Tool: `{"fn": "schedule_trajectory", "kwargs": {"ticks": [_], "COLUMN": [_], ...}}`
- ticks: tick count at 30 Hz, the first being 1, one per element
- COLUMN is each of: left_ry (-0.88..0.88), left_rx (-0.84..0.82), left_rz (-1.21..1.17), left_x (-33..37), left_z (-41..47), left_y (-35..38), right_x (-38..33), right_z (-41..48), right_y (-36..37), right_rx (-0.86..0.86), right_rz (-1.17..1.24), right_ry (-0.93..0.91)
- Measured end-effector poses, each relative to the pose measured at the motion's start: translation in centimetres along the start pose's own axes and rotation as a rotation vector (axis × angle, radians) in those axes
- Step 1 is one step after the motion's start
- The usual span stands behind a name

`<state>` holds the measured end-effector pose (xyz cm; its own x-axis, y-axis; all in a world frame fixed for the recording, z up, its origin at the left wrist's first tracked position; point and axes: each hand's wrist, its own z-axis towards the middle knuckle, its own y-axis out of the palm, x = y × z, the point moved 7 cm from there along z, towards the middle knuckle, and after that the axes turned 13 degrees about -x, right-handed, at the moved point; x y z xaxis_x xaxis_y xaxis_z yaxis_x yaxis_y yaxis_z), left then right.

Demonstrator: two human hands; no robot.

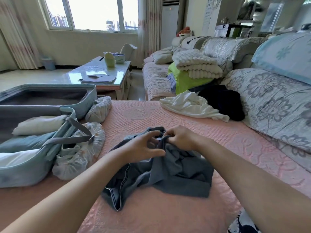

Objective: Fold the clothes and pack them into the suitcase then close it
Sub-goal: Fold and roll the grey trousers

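A crumpled dark grey garment (176, 174) lies on the pink quilted sofa cover in front of me. My left hand (143, 147) pinches a fold of it between thumb and fingers. My right hand (180, 138) grips the garment's top edge with curled fingers, right beside the left hand. The light blue suitcase (33, 163) lies open at the left, with folded white and blue-grey clothes inside and a grey strap hanging over its rim. A white garment (190, 105) and a black garment (223, 100) lie loose further back on the sofa.
Several white elastic-edged covers (79, 153) sit between the suitcase and the grey garment. Folded cream blankets on a green one (193, 73) are stacked on the far sofa. Floral cushions (269, 105) line the right side. A glass coffee table (99, 76) stands behind the suitcase.
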<state>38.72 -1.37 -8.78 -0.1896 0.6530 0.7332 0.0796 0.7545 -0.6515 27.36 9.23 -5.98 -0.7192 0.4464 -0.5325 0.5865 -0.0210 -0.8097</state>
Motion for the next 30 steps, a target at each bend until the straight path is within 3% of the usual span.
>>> {"fn": "schedule_trajectory", "kwargs": {"ticks": [3, 6, 8, 12, 14, 16, 18, 20, 21, 24, 27, 30], "left_ry": [0.096, 0.022, -0.106, -0.432, -0.473, -0.4, -0.239, -0.162, -0.184, -0.275, -0.225, -0.322], "left_rx": [0.069, 0.145, -0.031, -0.6, -0.676, -0.619, -0.313, 0.06, 0.148, 0.039, -0.005, -0.15], "left_rz": [0.011, -0.023, -0.045, 0.043, -0.003, -0.073, -0.085, 0.136, 0.277, 0.485, 0.458, 0.426], "left_x": [-0.3, -0.4, -2.0, -4.6, -3.8, -2.2, -0.9, -0.7, -1.1, -3.3, -4.6, -5.6], "left_z": [0.2, -1.1, -2.2, -6.0, -6.6, -5.6, -3.0, -1.1, -0.4, 1.3, 2.1, 1.4], "left_y": [0.4, -1.7, -1.8, 0.9, 1.5, 1.1, -0.8, -3.3, -3.7, -2.5, -3.3, -4.7], "right_x": [-1.2, -0.4, 0.1, -0.9, -1.6, -1.0, 0.9, 2.9, 3.6, 5.2, 6.0, 6.0], "right_z": [-0.2, -0.7, -1.4, -2.5, -2.4, -0.6, 1.6, 3.1, 3.6, 4.7, 5.9, 7.6], "right_y": [-0.3, 0.4, 1.7, 5.6, 6.2, 5.4, 3.3, 1.6, 1.5, 2.7, 3.9, 3.5], "right_rx": [0.073, -0.062, -0.254, -0.674, -0.762, -0.592, -0.254, -0.001, 0.05, -0.027, -0.141, -0.099], "right_rz": [0.064, -0.211, -0.238, 0.223, 0.382, 0.439, 0.296, -0.008, -0.096, -0.23, -0.486, -0.477], "right_ry": [-0.084, 0.074, 0.161, 0.174, 0.144, 0.129, 0.176, 0.241, 0.266, 0.331, 0.431, 0.445]}}
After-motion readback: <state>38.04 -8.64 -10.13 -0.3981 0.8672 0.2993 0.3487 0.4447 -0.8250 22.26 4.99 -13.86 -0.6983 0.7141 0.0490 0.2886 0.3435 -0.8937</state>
